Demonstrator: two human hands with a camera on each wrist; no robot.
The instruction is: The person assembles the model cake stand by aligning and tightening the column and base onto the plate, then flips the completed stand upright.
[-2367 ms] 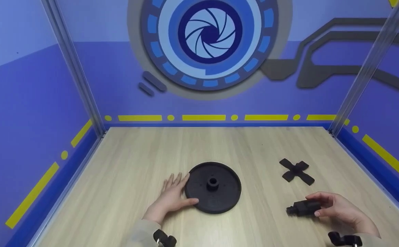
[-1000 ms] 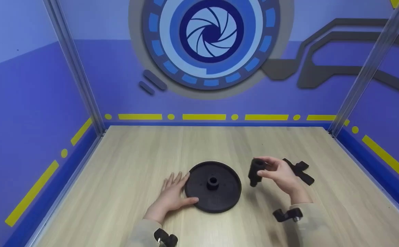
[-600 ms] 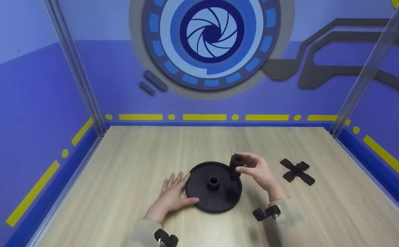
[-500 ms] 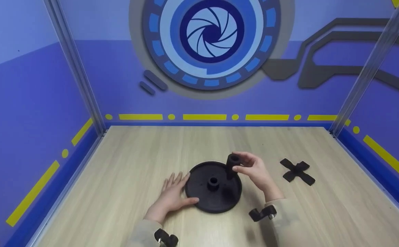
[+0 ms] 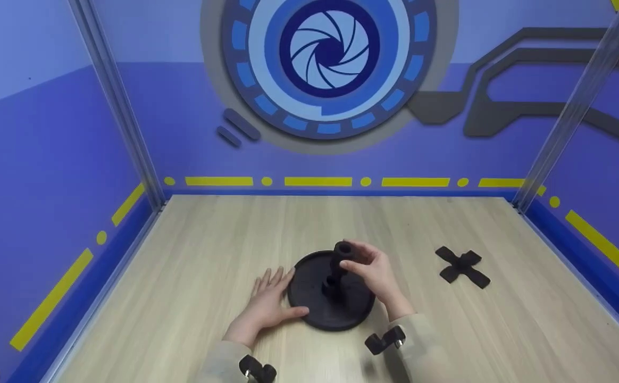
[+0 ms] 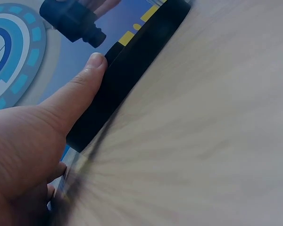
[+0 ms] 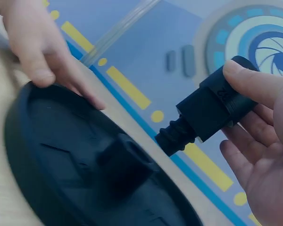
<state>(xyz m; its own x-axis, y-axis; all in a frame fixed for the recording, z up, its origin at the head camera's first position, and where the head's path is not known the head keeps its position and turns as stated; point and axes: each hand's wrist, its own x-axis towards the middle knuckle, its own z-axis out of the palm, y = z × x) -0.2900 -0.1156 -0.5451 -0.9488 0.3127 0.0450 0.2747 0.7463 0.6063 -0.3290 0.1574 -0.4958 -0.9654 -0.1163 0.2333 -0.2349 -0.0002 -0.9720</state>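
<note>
A round black disc (image 5: 309, 308) with a raised rim lies on the table, a hollow socket (image 7: 127, 165) standing up from its middle. My left hand (image 5: 269, 307) rests against its left side, fingers spread and straight, thumb touching the rim. Between thumb and fingers, my right hand (image 5: 377, 271) holds a black threaded connector (image 7: 210, 106) with a block-shaped middle and a hollow top end. Its threaded end points down, close above the socket and apart from it in the right wrist view. The left wrist view shows the connector (image 6: 68, 20) over the disc's edge.
A black four-bladed cross piece (image 5: 462, 267) lies on the wooden table (image 5: 224, 229) to the right of the disc. Blue printed walls with metal corner posts (image 5: 570, 106) enclose the table at the back and sides.
The right hand has picked the connector up from the right, turned it upright and carried it left over the disc. Left hand, disc and cross piece have stayed in place.
</note>
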